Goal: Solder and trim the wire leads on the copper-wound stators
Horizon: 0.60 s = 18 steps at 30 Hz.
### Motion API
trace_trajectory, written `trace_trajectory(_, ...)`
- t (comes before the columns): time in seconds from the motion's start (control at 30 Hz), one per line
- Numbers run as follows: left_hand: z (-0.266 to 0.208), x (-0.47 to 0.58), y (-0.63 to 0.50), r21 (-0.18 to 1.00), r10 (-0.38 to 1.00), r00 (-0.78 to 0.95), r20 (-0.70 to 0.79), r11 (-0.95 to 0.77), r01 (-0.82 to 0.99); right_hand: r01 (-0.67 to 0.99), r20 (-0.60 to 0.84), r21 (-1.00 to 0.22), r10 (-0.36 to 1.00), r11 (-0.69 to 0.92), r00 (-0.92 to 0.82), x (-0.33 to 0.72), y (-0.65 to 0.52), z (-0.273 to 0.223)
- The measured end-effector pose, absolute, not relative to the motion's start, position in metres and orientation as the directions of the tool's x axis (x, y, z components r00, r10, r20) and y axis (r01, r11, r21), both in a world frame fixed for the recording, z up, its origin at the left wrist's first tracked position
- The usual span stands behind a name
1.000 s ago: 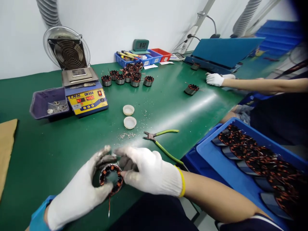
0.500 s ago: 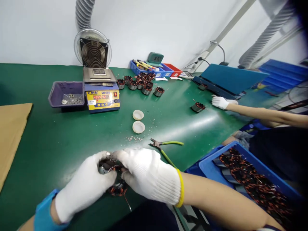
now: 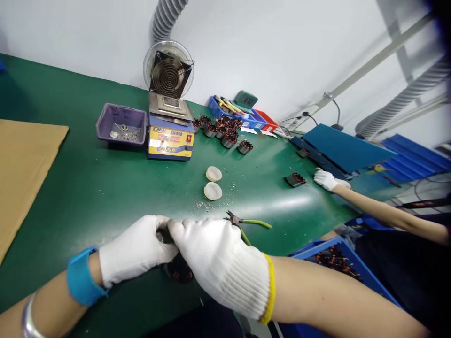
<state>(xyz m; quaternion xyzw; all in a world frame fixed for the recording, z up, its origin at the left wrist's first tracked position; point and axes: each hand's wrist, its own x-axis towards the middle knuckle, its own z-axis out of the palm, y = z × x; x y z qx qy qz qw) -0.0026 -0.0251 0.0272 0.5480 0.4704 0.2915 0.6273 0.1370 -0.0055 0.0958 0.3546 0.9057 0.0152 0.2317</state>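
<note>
Low in front of me, both gloved hands are closed around a motor stator with dark core and copper windings. My left hand, in a white glove with a blue wristband, grips its left side. Across its top and right side lies my right hand, in a white glove with a yellow cuff; its fingertips meet those of the left. Much of the stator is hidden by the gloves. Just beyond the right hand lie green-handled cutters. Two small white cups stand past them, with metal clippings scattered around.
A yellow-blue solder pot with a fan stands behind, beside a purple tray. Several stators stand at the back. A co-worker's gloved hand rests near a blue panel. A blue crate holds stators at right.
My view has turned, so the bench items sit further right. My right hand now covers more of the stator, and the left fingers have closed further around it.
</note>
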Motion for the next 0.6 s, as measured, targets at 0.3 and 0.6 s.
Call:
trace_trajectory(0.3, 0.023, 0.002, -0.026, 0.95, 0.899, 0.322, -0.297, 0.245, 0.191, 0.624, -0.326, 0.317, 0.7, 0.714, -0.635, 0.133, -0.017, 0.082)
trace_trajectory(0.6, 0.023, 0.006, -0.027, 0.932, 0.88, 0.309, -0.36, 0.351, 0.087, 0.73, -0.552, 0.215, 0.698, 0.649, -0.457, 0.131, -0.008, 0.097)
